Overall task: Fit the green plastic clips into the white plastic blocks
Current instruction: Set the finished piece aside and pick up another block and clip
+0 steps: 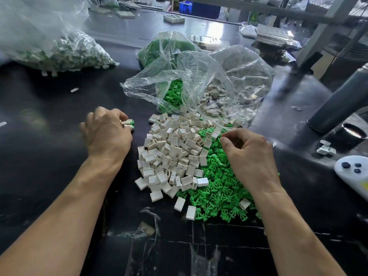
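Nearest, bare black table [49, 156] is seen between and left of the forearms. Loose white blocks [171, 156] are heaped at centre, green clips [217, 192] spilled just right of them, the two piles touching. The right hand [251, 156] is held over the clips w/ fingers curled, thumb near fingertips; whether a clip is pinched can't be told. A few fitted blocks [127, 123] w/ green ends are gripped by the left hand [107, 132], left of the heap. Beyond, an open clear bag [199, 76] of blocks & clips touches the pile's far edge. Far left, a 2nd bag [59, 50] lies well apart.
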The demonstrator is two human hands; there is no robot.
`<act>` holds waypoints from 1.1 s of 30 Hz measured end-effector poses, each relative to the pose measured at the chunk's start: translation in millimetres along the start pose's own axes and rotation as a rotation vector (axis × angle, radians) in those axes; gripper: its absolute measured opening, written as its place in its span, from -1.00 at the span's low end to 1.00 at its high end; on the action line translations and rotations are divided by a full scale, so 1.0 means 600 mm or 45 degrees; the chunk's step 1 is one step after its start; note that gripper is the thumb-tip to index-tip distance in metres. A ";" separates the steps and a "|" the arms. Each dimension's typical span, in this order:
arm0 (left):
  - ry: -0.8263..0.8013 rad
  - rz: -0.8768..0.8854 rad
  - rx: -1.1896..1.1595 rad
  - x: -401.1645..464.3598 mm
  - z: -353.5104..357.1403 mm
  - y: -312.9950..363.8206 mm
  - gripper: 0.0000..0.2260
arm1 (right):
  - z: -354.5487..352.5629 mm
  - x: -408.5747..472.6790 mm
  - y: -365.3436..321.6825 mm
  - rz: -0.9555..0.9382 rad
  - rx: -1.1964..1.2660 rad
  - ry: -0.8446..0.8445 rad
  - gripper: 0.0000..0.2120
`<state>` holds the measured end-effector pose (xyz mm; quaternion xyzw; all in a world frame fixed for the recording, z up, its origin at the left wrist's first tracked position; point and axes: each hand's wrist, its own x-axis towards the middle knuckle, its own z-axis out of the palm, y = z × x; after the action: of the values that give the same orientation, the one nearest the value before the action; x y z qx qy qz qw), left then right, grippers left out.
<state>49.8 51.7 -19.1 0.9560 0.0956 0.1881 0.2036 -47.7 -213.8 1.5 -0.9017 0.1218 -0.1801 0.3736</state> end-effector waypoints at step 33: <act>-0.424 0.280 -0.641 -0.064 -0.025 0.060 -0.93 | -0.017 0.004 -0.006 0.150 -0.413 -0.248 -0.77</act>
<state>12.9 14.8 -3.1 0.8979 -0.0923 0.0677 0.4250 -49.4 -218.4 11.5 -0.9546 0.1651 -0.0479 0.2435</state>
